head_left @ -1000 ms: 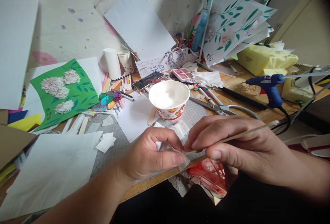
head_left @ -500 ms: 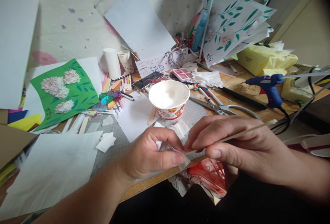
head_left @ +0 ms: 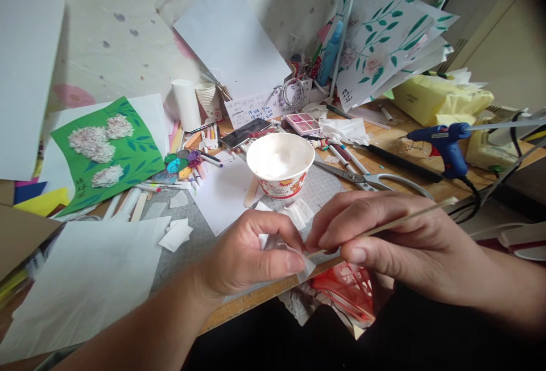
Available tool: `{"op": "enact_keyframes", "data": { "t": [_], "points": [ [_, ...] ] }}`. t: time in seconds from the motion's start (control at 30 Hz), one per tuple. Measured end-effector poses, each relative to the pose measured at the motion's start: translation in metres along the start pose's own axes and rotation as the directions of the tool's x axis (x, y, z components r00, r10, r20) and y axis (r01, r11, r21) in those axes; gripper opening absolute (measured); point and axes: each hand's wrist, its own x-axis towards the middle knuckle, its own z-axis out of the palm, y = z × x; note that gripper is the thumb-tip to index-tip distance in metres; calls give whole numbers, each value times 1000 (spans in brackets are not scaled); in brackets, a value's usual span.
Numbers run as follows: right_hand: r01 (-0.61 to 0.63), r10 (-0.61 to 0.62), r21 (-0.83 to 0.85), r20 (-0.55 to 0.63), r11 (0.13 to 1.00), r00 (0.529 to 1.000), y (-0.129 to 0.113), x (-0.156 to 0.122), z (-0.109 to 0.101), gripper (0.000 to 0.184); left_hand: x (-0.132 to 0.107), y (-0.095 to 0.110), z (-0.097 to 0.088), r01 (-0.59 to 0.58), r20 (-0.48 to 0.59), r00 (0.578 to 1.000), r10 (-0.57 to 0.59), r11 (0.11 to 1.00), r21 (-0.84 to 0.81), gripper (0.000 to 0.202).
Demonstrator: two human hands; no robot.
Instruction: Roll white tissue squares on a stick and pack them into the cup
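In my right hand (head_left: 396,240) is a thin wooden stick (head_left: 407,217), pinched between thumb and fingers and slanting down to the left. My left hand (head_left: 260,251) pinches a small piece of thin white paper (head_left: 307,268) at the stick's lower tip. The fingertips of both hands almost meet, and they hide most of the paper and the tip. Just beyond my hands a white paper bowl (head_left: 280,157) with a red and orange print stands upright on the grey cutting mat (head_left: 326,186). Small white paper pieces (head_left: 176,235) lie on the mat to the left.
Scissors (head_left: 375,180) and a blue glue gun (head_left: 447,146) lie to the right. A green picture with raised paper flowers (head_left: 106,155) leans at the left, by a stack of thin white sheets (head_left: 85,280). Below the wooden table edge (head_left: 239,307) is a red plastic bag (head_left: 345,291).
Hardly anything differs. Both hands keep the same hold on the stick and the paper, and the view has shifted very slightly.
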Motion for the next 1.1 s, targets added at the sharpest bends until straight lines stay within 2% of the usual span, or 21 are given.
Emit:
{"op": "enact_keyframes", "data": {
  "t": [0.23, 0.53, 0.87, 0.93, 1.0, 1.03, 1.1],
  "points": [
    [-18, 18, -8, 27, 1000, 999, -2, 0, -3, 7, 0, -1, -2, 18, 9, 1000, -18, 1000, 17, 6],
    [-27, 26, 22, 32, 999, 999, -2, 0, -1, 5, 1, 0, -2, 72, -15, 997, -71, 992, 99, 15],
    [-40, 40, -32, 15, 999, 999, -3, 1, 1, 7, 1, 4, 3, 66, -52, 997, -58, 985, 157, 14],
    [-42, 42, -45, 2, 998, 999, -2, 1, 0, 8, 2, 1, 2, 27, -78, 997, -14, 986, 164, 16],
    [-52, 51, -67, -16, 996, 999, -2, 1, 0, 8, 2, -4, 0, -58, -192, 977, 88, 986, 157, 19],
    [-59, 56, -82, -29, 995, 998, -2, 0, 0, 8, 1, -6, -1, -112, -277, 949, 153, 981, 159, 19],
    [-68, 61, -119, -61, 991, 996, -2, 0, -1, 8, -1, -9, -2, -209, -420, 862, 284, 954, 216, 19]
  ]
}}
